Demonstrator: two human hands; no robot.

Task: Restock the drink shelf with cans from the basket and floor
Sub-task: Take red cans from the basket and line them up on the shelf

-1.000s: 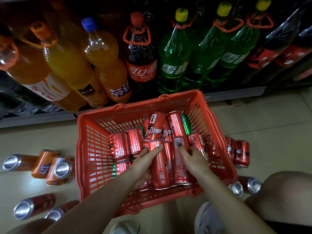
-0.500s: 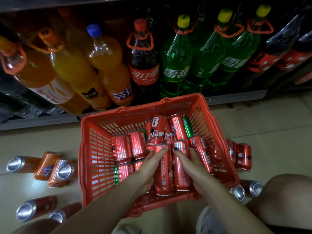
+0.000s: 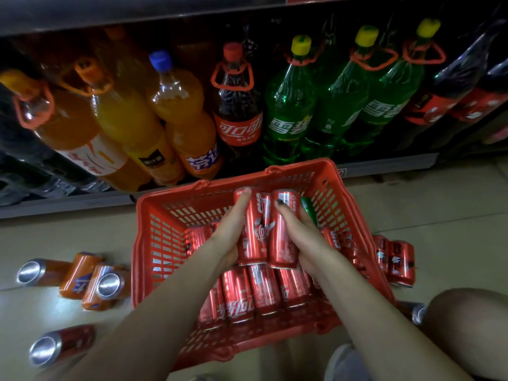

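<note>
Above the red basket (image 3: 154, 243), left hand (image 3: 231, 232) and right hand (image 3: 299, 235) clamp three red cans (image 3: 264, 229) between them; many cans still fill the basket, more lie beside it, so restocking looks barely begun

The floor (image 3: 412, 204) is pale tile. A red basket (image 3: 154, 243) sits on it in the middle. At 9 o'clock lie orange cans (image 3: 82, 279) on their sides. At 8 o'clock lies a red can (image 3: 60, 345). At 3 o'clock, touching the basket, lie two red cans (image 3: 395, 259).
</note>
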